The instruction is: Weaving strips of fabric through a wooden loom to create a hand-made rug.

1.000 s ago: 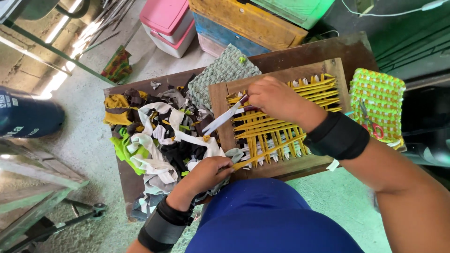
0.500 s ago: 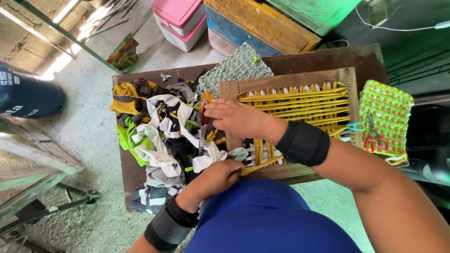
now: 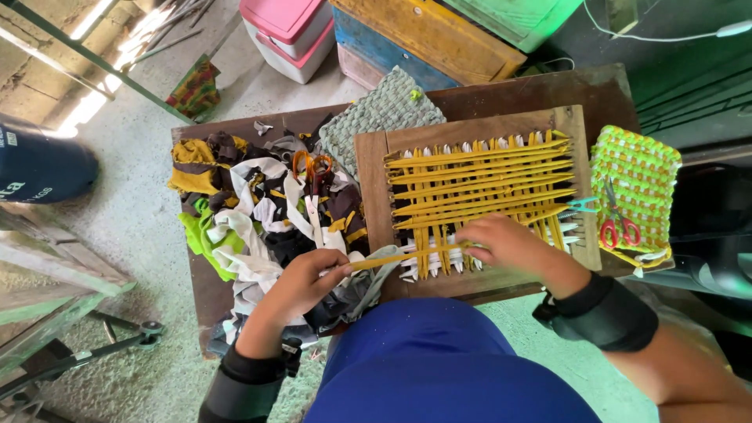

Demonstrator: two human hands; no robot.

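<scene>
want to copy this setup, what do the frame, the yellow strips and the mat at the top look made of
Frame: looks like bare unfinished wood, with visible grain and a matte brown face. Yellow strips: probably stretchy knit cloth loops, soft-edged, pulled taut; the left hand and right hand hold one. Mat: grey-green woven cloth, with a chequered weave.

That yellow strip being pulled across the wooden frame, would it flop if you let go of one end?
Probably yes. The yellow strip looks like soft cloth, straight only because the left hand and right hand pull it taut. It likely weighs little, like the limp scraps in the fabric pile. It seems unlikely to slip on the wooden frame.
</scene>
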